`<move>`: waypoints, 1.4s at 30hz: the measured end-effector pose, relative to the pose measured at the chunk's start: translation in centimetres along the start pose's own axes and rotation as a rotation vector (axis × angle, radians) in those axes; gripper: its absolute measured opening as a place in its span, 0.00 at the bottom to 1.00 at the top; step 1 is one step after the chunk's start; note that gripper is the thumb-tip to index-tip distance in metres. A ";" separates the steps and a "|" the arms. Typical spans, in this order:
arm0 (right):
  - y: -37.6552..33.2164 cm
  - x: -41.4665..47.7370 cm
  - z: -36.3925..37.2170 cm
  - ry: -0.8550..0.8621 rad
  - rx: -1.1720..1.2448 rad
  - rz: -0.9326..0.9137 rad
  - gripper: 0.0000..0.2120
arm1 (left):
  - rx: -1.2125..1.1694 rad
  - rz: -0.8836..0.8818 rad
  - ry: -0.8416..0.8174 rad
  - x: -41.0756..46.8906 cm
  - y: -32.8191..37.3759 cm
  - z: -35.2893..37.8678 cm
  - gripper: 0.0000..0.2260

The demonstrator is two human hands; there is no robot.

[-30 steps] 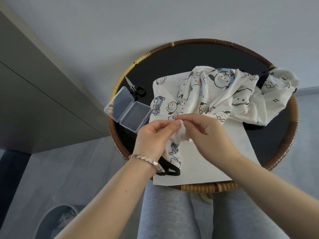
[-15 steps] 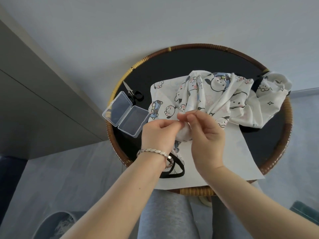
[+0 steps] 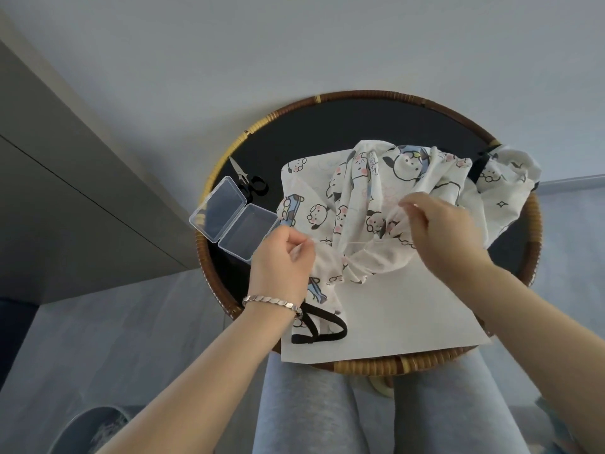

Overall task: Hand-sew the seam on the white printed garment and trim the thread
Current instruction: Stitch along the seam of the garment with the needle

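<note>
Pinching the soft white printed cloth (image 3: 376, 204) in closed fingers, the left hand (image 3: 281, 260) keeps the seam still on the round tray (image 3: 360, 367). The right hand (image 3: 442, 224) pinches shut, likely on a thin thread, too faint to see. Small metal scissors (image 3: 248, 181) wait beside a clear plastic box (image 3: 234, 222).

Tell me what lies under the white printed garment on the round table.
Under the garment lies a white sheet, bare toward the person, on the table and its dark top. A black strap trails out at the near edge. Anything else beneath the cloth is hidden.
</note>
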State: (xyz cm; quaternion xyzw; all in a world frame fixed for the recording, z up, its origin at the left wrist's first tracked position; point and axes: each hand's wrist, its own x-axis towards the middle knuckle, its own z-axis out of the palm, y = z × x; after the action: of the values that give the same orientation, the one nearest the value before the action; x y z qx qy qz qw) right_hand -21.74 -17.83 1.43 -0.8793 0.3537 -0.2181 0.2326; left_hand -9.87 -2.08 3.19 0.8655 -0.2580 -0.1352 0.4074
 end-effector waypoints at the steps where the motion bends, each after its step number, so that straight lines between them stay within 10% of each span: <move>1: -0.3 0.1 -0.3 0.034 -0.014 0.020 0.11 | 0.001 0.016 0.005 -0.1 -0.2 0.1 0.04; 10: -5.9 -2.3 1.1 -0.324 0.348 -0.011 0.02 | -0.120 0.052 -0.114 -1.3 0.7 -1.2 0.07; 42: -7.8 -5.5 0.2 -0.388 0.414 0.054 0.09 | -0.110 0.035 -0.118 -2.3 0.1 -2.3 0.08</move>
State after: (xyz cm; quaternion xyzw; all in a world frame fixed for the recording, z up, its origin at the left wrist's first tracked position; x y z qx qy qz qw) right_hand -21.16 -8.75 4.44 -0.8286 0.2740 -0.1069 0.4763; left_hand -10.80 0.62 4.78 0.8277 -0.2888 -0.1930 0.4408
